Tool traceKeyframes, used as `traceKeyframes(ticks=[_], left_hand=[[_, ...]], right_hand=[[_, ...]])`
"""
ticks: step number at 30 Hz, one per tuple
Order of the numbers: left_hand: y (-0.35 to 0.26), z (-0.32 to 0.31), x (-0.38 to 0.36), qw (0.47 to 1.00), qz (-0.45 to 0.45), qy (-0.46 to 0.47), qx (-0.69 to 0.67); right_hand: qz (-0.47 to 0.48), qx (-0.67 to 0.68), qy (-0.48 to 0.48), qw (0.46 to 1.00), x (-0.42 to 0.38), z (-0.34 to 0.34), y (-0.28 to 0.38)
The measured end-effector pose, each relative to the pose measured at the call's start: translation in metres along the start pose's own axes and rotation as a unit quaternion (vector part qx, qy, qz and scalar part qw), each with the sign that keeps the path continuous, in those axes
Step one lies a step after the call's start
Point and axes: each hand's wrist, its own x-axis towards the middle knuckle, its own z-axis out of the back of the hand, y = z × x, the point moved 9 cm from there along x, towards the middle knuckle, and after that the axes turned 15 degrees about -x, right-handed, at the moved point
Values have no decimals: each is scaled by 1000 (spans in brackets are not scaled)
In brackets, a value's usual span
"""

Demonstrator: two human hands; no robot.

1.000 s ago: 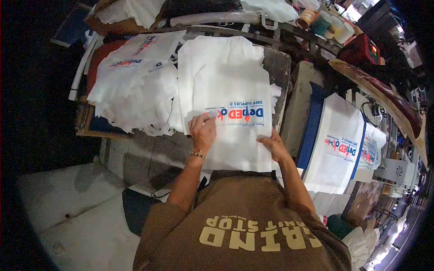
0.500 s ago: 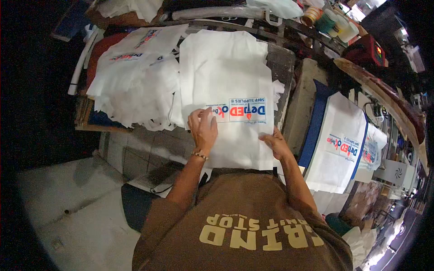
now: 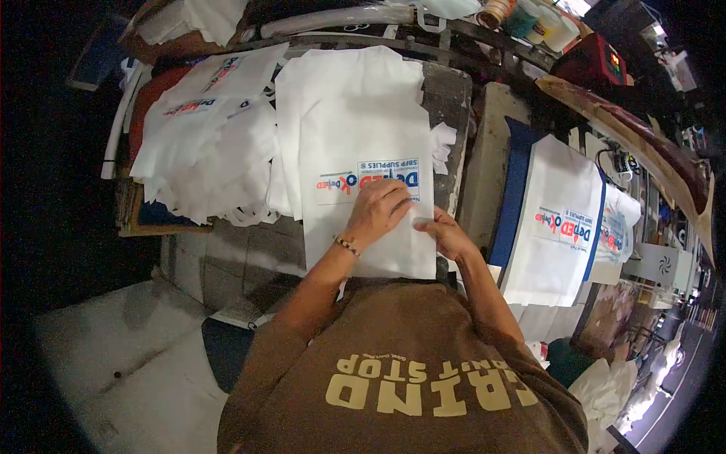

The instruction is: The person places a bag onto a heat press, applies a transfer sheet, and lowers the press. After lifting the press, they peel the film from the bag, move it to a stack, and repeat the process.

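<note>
A white fabric bag (image 3: 363, 136) with a blue and red print lies on top of a pile in front of me, its lettering upside down to my view. My left hand (image 3: 380, 208), with a beaded bracelet on the wrist, rests over the print with its fingers loosely bent; it covers part of the lettering. At the bag's lower right edge, my right hand (image 3: 449, 234) pinches the fabric between thumb and fingers. The two hands are close together, the left slightly higher.
More printed white bags (image 3: 204, 144) overlap in a heap on the left. To the right, another printed bag (image 3: 552, 227) lies on a blue board (image 3: 518, 181). A red device (image 3: 600, 60) with a lit display and several containers (image 3: 533, 23) stand at the back right.
My left hand has moved right across the print, toward my right hand, uncovering the print's left end. My right hand stays at the bag's right edge. The camera view has shifted slightly.
</note>
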Motion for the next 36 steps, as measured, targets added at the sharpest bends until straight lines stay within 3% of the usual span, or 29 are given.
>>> traceKeyframes(ticks=[5,8,10,17,22,26,29,31,36], left_hand=[[4,-6,2,1000,-11,20,-2],[20,-8,4,998,43,9,-35],[48,-2,2,974,183,-28,-127],[64,6,8,978,178,-7,-110],[55,-2,11,960,231,87,-132],[66,-4,7,961,222,88,-142],[80,13,11,960,231,36,-155],[58,36,25,997,72,-12,38],[61,12,50,995,72,52,39]], right_hand=[[-12,-9,-12,1000,0,-2,2],[29,1,11,1000,5,-3,-1],[14,-23,-6,1000,8,0,-6],[-15,-44,-46,998,7,5,-6],[15,-1,-43,999,10,7,-10],[26,21,-23,999,9,3,-6],[27,15,-27,999,7,2,0],[1,30,-47,998,0,-3,14],[25,45,-73,996,27,13,35]])
